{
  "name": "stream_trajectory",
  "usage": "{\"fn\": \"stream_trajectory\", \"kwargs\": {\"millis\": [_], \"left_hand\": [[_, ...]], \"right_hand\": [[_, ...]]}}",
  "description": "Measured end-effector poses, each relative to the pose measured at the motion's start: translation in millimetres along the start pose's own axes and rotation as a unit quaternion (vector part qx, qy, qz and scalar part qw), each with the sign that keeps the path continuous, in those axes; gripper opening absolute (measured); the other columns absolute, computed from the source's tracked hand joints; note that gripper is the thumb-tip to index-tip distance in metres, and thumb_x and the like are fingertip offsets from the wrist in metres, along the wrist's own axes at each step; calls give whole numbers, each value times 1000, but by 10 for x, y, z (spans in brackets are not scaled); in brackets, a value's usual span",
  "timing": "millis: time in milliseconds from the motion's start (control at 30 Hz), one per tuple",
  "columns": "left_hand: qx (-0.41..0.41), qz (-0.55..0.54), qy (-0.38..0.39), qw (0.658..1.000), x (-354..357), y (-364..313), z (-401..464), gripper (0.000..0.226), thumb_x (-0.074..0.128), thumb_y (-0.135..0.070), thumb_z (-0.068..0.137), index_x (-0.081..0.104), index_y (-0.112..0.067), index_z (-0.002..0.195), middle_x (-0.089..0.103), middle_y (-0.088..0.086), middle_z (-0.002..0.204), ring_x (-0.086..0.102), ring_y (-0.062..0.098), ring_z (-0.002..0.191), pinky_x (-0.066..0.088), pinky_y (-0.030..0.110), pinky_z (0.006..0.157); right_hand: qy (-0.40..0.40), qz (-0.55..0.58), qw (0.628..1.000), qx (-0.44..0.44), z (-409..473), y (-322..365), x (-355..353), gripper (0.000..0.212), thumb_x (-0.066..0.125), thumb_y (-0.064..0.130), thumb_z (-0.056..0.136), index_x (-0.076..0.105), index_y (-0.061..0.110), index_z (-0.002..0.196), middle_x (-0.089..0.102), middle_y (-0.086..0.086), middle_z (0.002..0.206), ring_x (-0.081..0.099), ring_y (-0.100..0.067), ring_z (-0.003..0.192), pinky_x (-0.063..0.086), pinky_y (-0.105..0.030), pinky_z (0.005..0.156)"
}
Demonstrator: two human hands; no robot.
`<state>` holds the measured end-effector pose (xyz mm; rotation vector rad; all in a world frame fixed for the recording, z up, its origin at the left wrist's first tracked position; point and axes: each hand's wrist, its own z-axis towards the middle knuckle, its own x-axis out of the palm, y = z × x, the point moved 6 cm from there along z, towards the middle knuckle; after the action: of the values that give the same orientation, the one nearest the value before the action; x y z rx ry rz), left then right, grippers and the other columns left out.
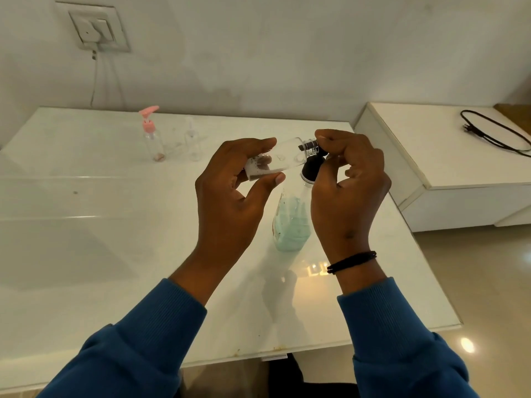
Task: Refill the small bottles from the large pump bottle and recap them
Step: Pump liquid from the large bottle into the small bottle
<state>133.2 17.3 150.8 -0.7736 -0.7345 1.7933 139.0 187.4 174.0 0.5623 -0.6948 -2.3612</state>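
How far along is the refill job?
Mid-fill on one. The left hand holds a small clear bottle tilted at the black pump nozzle of the large bottle of pale green liquid; the right hand is on the pump. Left: a pink-pump bottle and another clear bottle look nearly empty.

Pale, smudged wall (287, 53) behind, with a white switch plate (93, 27) at upper left and a thin cord (94, 81) hanging from it. White glossy table (71, 225) in front, catching soft reflections. To the right, a low white cabinet (459, 173) just beside the table, a black cable (494, 133) looped on top. Beige polished floor (488, 282) at lower right, with a bright lamp glare (467, 345).
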Motion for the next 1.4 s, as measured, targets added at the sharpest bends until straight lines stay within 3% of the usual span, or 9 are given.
{"fn": "stream_trajectory", "kwargs": {"millis": [100, 300, 433, 700, 933, 1133, 1267, 1400], "left_hand": [[3, -1, 8, 1000, 7, 11, -15, 37, 78, -18, 88, 64, -14, 123, 65, -6, 120, 64, -3, 107, 54, 18, 92], [0, -1, 5, 1000, -7, -8, -1, 37, 78, -19, 88, 65, -14, 123, 66, -1, 122, 64, 3, 112, 55, 18, 91], [-4, -3, 1, 1000, -19, -18, 5, 37, 78, -19, 89, 65, -12, 123, 67, 0, 122, 64, 5, 112, 54, 17, 92], [0, 3, 24, 1000, -49, -25, 18, 37, 77, -21, 88, 66, -13, 123, 66, -4, 121, 63, 3, 111, 55, 17, 90], [9, 8, 23, 1000, -53, -38, 38, 38, 76, -20, 90, 64, -11, 126, 66, -1, 124, 63, 5, 114, 54, 18, 92], [17, 13, 29, 999, -44, -35, 27, 38, 72, -20, 93, 62, -9, 129, 66, 6, 124, 65, 16, 113, 57, 26, 94], [16, 6, 28, 999, -37, -58, 42, 38, 73, -20, 92, 63, -9, 127, 66, 5, 123, 66, 9, 109, 56, 24, 93], [15, 2, 24, 1000, -32, -83, 38, 38, 74, -19, 92, 63, -8, 126, 67, 6, 122, 69, 15, 106, 58, 31, 93]], "right_hand": [[3, 18, 999, 28, -55, -72, 29, 26, 59, -8, 88, 73, 9, 101, 64, 18, 104, 55, 9, 97, 56, -46, 79], [6, 6, 1000, 22, 23, 1, -13, 29, 61, -8, 87, 75, 14, 100, 64, 21, 102, 61, -13, 96, 56, -35, 80], [1, -5, 1000, 1, 47, 58, -39, 32, 59, -11, 86, 75, 14, 99, 65, 20, 102, 60, -10, 95, 53, -32, 80], [19, 1, 999, 31, -21, -16, 5, 32, 54, -9, 89, 75, 9, 106, 67, 15, 106, 62, -17, 100, 47, -11, 87], [21, -16, 1000, 2, 57, 70, -39, 37, 53, -13, 86, 76, 11, 102, 69, 13, 104, 60, -18, 97, 45, -10, 86], [12, -23, 1000, -9, -20, 34, 5, 35, 55, -11, 88, 75, 11, 104, 67, 16, 107, 63, -25, 95, 54, -31, 84], [15, -29, 999, -24, 49, 62, -26, 38, 53, -14, 85, 76, 12, 102, 68, 15, 105, 62, -25, 94, 54, -32, 81], [9, -38, 999, -31, 74, 101, -54, 38, 53, -14, 85, 76, 12, 100, 67, 16, 103, 62, -23, 92, 52, -27, 79]]}}
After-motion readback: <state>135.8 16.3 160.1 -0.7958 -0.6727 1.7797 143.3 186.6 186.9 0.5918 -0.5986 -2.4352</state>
